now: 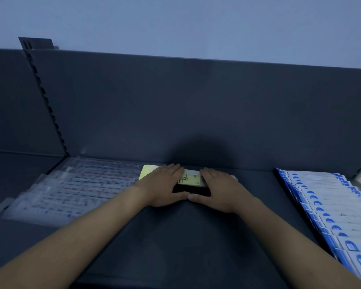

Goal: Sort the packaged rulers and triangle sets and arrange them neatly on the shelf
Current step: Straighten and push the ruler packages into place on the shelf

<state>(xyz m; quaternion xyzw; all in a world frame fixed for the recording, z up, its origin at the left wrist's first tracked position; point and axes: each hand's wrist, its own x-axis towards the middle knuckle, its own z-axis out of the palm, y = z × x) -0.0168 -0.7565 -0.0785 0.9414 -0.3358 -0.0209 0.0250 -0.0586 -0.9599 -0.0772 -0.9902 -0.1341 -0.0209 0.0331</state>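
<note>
A flat stack of packaged rulers [191, 180] with a yellow-green card and a white label lies at the back of the dark shelf [196, 236], against the rear panel. My left hand [163, 187] rests palm down on its left part. On the right part lies my right hand [219, 188], also flat. The two thumbs meet at the stack's near edge, which looks black. Both hands cover most of the stack.
Clear packets with red and blue print [79, 188] lie fanned out on the left of the shelf. A row of blue-and-white packs [329, 211] overlaps along the right side. The dark rear panel [196, 111] rises behind, with a slotted upright [46, 101] at left.
</note>
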